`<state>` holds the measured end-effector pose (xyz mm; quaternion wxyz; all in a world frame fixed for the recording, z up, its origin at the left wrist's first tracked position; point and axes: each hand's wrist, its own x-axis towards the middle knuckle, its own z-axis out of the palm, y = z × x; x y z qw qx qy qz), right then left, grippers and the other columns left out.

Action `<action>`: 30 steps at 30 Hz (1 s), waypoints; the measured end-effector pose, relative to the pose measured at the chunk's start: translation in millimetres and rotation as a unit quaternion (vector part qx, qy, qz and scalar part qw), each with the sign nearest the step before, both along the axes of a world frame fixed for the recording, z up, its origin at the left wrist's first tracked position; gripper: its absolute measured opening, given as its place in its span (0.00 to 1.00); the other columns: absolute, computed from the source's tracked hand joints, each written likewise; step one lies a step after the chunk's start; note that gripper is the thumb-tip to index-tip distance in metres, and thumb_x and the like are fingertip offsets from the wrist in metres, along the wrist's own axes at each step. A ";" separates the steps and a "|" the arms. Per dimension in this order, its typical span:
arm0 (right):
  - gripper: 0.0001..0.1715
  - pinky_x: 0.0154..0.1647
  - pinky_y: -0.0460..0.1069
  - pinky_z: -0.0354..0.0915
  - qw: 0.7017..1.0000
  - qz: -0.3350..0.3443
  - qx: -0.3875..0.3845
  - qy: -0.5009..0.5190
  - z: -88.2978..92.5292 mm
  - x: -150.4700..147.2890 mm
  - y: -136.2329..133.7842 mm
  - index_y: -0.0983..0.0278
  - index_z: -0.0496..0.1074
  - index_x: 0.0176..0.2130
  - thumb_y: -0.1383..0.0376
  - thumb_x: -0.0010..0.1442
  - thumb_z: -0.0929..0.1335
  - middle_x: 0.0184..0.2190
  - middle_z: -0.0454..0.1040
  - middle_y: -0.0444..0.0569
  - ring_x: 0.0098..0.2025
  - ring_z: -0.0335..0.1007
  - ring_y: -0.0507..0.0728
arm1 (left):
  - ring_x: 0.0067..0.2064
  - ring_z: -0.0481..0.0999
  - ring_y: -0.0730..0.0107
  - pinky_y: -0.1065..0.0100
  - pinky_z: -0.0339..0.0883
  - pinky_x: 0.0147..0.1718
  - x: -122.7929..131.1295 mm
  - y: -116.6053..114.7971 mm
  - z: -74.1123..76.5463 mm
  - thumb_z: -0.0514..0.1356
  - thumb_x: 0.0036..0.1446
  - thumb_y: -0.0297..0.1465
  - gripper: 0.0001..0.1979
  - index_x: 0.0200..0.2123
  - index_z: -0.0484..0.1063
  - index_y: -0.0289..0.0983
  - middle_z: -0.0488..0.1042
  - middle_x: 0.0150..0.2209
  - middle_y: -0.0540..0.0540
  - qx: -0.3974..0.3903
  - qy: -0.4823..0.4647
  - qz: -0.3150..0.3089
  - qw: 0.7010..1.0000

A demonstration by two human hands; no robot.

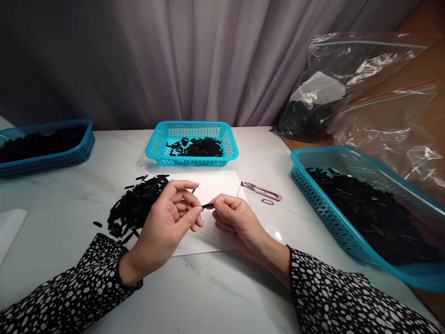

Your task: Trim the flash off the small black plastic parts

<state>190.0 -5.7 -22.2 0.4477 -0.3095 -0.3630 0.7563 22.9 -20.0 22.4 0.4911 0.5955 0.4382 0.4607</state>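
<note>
A small, thin black piece is pinched between both hands above a white sheet of paper. My left hand grips its left end with thumb and a fingertip, the other fingers loosely curled. At its right end, my right hand closes thumb and forefinger on it. Just left of the paper, partly behind my left hand, lies a heap of similar black pieces. Pink-handled thread snips rest to the right of the paper, beside a small dark loop.
A turquoise basket with some black pieces stands behind the paper. Fuller baskets stand at far left and right. Clear plastic bags lean at the back right, before a grey curtain.
</note>
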 end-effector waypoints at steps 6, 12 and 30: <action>0.18 0.18 0.46 0.36 1.000 0.020 -0.006 0.016 1.8 0.0 -0.4 0.65 0.74 0.29 0.53 0.55 0.75 0.14 0.49 0.32 0.17 0.35 0.45 | 0.29 0.75 0.76 0.75 0.71 0.26 -3.4 -4.0 0.8 0.60 0.62 0.26 0.11 0.47 0.67 0.41 0.72 0.30 0.54 0.022 0.018 0.003 1.000; 0.18 0.18 0.46 0.35 0.999 0.036 -0.025 0.017 6.0 -1.0 -3.2 0.64 0.71 0.26 0.54 0.54 0.75 0.14 0.49 0.32 0.17 0.34 0.45 | 0.33 0.75 0.76 0.74 0.71 0.32 -3.9 -0.5 -4.5 0.63 0.60 0.26 0.07 0.41 0.74 0.41 0.73 0.33 0.52 0.040 0.009 -0.005 0.999; 0.23 0.17 0.45 0.35 0.999 0.043 0.012 -0.030 9.8 -3.5 -0.9 0.63 0.69 0.32 0.47 0.54 0.74 0.14 0.47 0.30 0.17 0.33 0.45 | 0.29 0.72 0.75 0.72 0.68 0.33 -2.9 9.9 -14.0 0.76 0.41 0.37 0.12 0.30 0.83 0.37 0.77 0.27 0.48 -0.171 -0.217 0.039 0.960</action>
